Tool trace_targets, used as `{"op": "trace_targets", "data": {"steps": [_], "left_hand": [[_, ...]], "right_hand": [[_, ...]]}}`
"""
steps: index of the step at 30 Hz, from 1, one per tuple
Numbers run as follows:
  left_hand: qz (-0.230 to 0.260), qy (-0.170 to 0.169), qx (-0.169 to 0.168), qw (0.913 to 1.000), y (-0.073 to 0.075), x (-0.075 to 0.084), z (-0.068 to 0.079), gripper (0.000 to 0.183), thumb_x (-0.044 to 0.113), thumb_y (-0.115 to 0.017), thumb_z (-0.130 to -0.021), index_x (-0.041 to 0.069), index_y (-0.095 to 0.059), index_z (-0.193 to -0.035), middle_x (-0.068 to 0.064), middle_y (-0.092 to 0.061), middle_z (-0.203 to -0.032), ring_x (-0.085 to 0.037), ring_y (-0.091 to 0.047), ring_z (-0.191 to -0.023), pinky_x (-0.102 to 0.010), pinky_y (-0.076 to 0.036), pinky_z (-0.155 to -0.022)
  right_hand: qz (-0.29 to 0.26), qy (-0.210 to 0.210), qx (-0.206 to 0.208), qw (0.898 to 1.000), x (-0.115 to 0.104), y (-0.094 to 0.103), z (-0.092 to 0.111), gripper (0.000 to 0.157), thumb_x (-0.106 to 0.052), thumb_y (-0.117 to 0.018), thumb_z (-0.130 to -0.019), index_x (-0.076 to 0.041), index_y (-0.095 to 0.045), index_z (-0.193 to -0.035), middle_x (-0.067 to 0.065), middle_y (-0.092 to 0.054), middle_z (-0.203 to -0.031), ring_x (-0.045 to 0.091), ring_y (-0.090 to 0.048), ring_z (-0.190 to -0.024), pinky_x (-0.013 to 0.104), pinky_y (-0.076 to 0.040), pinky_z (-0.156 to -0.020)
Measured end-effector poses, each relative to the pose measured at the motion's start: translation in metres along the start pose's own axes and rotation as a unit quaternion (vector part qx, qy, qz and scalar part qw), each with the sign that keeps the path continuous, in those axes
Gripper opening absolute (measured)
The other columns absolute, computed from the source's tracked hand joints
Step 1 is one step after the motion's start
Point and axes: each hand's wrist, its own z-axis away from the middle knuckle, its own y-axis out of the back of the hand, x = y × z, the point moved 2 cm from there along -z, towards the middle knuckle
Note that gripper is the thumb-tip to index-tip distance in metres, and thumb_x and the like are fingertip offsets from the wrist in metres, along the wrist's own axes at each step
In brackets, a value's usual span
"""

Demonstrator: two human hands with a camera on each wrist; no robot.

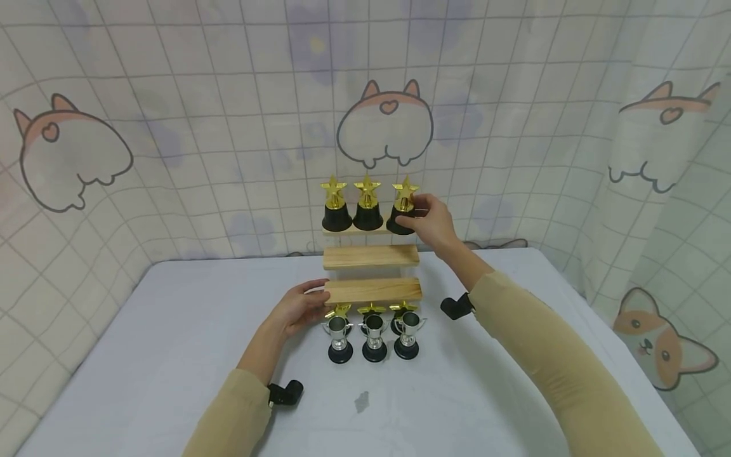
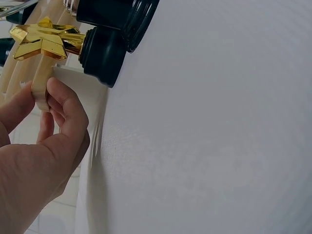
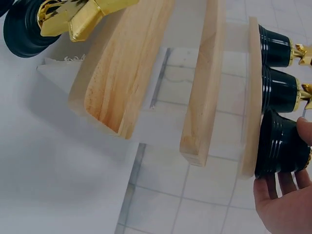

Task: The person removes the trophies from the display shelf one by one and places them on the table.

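My right hand (image 1: 436, 223) grips a gold star trophy (image 1: 397, 222) with a black base at the right end of the top wooden shelf (image 1: 363, 232). In the right wrist view the thumb and fingers wrap this trophy's base (image 3: 278, 146), which is tilted slightly and close against the board. Two like star trophies (image 1: 337, 219) (image 1: 368, 218) stand upright to its left. Lower down, my left hand (image 1: 298, 308) pinches the left end of the lowest wooden shelf (image 1: 372, 291); the left wrist view has thumb and fingers on the board's end (image 2: 41, 92).
On the white table (image 1: 188, 330), three silver cup trophies (image 1: 374, 339) stand before the shelves. Behind them are three more star trophies (image 1: 341, 310), partly hidden. A bare middle shelf (image 1: 371, 256) lies between the other two. A patterned curtain (image 1: 228, 158) hangs behind.
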Motion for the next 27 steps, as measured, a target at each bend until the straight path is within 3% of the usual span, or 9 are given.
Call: {"op": "trace_targets", "data": {"steps": [19,27], "left_hand": [[0.01,-0.002,0.0,1.0,0.001,-0.003,0.001,0.057,0.0,-0.06,-0.101,-0.006,-0.036,-0.152,-0.019,-0.058,-0.128,-0.016,-0.066,-0.094,-0.027,-0.059,-0.077],[0.008,-0.006,-0.001,0.9999,-0.001,-0.002,0.001,0.057,0.0,-0.06,-0.101,-0.007,-0.036,-0.152,-0.019,-0.058,-0.127,-0.017,-0.066,-0.095,-0.027,-0.059,-0.078]], "right_hand": [[-0.045,0.0,-0.03,0.999,0.001,-0.001,0.032,0.061,-0.013,-0.08,-0.091,0.0,-0.049,-0.143,0.015,-0.053,-0.14,0.031,-0.053,-0.13,0.043,-0.049,-0.105],[-0.037,0.007,-0.036,0.999,-0.005,0.002,0.046,0.063,-0.013,-0.081,-0.09,0.0,-0.049,-0.142,0.016,-0.053,-0.141,0.032,-0.052,-0.13,0.046,-0.046,-0.108]]}}
